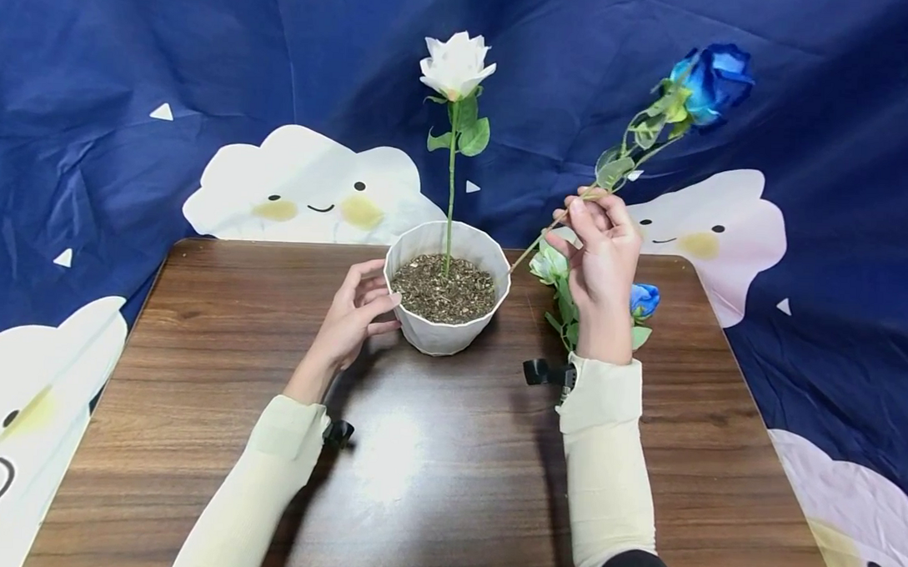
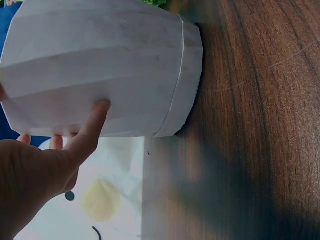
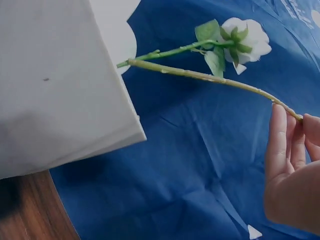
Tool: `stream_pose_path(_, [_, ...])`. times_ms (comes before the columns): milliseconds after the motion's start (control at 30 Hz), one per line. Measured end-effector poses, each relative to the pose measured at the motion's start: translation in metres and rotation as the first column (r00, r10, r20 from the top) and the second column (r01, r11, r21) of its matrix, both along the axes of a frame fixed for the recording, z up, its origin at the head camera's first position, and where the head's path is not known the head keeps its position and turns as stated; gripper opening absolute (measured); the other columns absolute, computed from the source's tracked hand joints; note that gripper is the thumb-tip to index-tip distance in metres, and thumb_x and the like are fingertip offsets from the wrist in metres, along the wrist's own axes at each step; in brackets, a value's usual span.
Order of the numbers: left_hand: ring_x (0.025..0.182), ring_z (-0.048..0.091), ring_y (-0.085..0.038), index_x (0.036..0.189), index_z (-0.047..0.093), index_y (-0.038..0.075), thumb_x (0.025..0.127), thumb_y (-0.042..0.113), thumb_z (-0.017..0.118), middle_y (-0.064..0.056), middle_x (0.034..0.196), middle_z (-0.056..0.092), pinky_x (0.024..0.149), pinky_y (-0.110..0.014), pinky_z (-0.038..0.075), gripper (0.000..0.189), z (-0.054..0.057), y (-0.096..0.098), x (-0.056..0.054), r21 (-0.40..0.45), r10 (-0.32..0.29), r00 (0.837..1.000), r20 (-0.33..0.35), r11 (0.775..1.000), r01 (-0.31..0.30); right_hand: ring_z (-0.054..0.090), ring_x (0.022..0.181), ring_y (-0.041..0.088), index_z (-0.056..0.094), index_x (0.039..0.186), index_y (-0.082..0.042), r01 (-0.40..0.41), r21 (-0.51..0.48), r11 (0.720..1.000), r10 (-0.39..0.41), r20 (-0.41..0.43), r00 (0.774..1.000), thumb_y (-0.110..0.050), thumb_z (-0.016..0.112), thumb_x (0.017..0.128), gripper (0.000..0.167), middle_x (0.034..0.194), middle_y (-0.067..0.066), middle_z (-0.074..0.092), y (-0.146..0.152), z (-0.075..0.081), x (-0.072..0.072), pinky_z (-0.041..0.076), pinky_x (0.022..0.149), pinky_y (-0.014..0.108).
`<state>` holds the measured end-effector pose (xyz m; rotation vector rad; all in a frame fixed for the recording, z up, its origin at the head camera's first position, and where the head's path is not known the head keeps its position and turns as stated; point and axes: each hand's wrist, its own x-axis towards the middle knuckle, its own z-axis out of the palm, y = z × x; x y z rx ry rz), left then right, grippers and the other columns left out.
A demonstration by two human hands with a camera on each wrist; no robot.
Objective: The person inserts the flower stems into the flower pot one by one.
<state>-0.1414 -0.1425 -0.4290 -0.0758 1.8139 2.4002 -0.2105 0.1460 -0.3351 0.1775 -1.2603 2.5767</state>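
Observation:
A white faceted flower pot (image 1: 452,338) holds brown soil (image 1: 442,291), with a white rose (image 1: 457,67) standing upright in it. My left hand (image 1: 355,313) rests spread fingers against the pot's left wall, thumb at the rim; a fingertip (image 2: 102,107) touches the wall in the left wrist view. Between thumb and fingers, my right hand (image 1: 601,247) pinches the stem of a blue rose (image 1: 712,84). That rose tilts, bloom up to the right, bare stem end (image 3: 137,63) at the pot's right rim in the head view.
Behind my right forearm lie a pale greenish-white rose (image 1: 548,266) and another blue rose (image 1: 644,300), partly hidden. The brown wooden table (image 1: 219,350) ends just behind the pot. A dark blue cloth (image 1: 342,54) with cloud faces hangs beyond it.

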Motion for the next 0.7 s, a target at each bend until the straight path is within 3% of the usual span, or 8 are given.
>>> stream_pose_path(200, [0.109, 0.056, -0.020, 0.151, 0.035, 0.009, 0.093, -0.001, 0.062, -0.022, 0.139, 0.042, 0.095, -0.062, 0.053, 0.065, 0.000, 0.000, 0.000, 0.004, 0.002, 1.000, 0.001, 1.000, -0.002, 0.068, 0.076, 0.020, 0.068, 0.100, -0.004, 0.004, 0.100, 0.995, -0.008, 0.034, 0.999, 0.007, 0.065, 0.095, 0.012, 0.090, 0.012, 0.068, -0.012, -0.005, -0.004, 0.063, 0.057, 0.030])
stream_pose_path(433, [0.110, 0.055, -0.021, 0.151, 0.034, 0.009, 0.093, -0.001, 0.063, -0.023, 0.140, 0.041, 0.096, -0.064, 0.051, 0.065, 0.000, 0.000, -0.001, 0.000, 0.003, 1.000, 0.001, 1.000, -0.003, 0.068, 0.078, 0.019, 0.066, 0.098, -0.007, -0.039, 0.196, 0.980, 0.030, 0.047, 0.998, 0.007, 0.062, 0.096, 0.015, 0.089, 0.011, 0.068, -0.028, -0.022, -0.012, 0.064, 0.062, 0.031])
stream_pose_path(700, [0.111, 0.055, -0.021, 0.151, 0.035, 0.009, 0.093, 0.000, 0.064, -0.022, 0.140, 0.041, 0.094, -0.061, 0.054, 0.065, -0.001, 0.000, -0.001, 0.001, -0.003, 1.000, 0.000, 1.000, 0.003, 0.068, 0.077, 0.015, 0.066, 0.097, -0.006, -0.071, 0.366, 0.928, 0.051, 0.063, 0.997, 0.010, 0.062, 0.095, 0.016, 0.089, 0.007, 0.069, -0.046, -0.035, -0.019, 0.063, 0.063, 0.027])
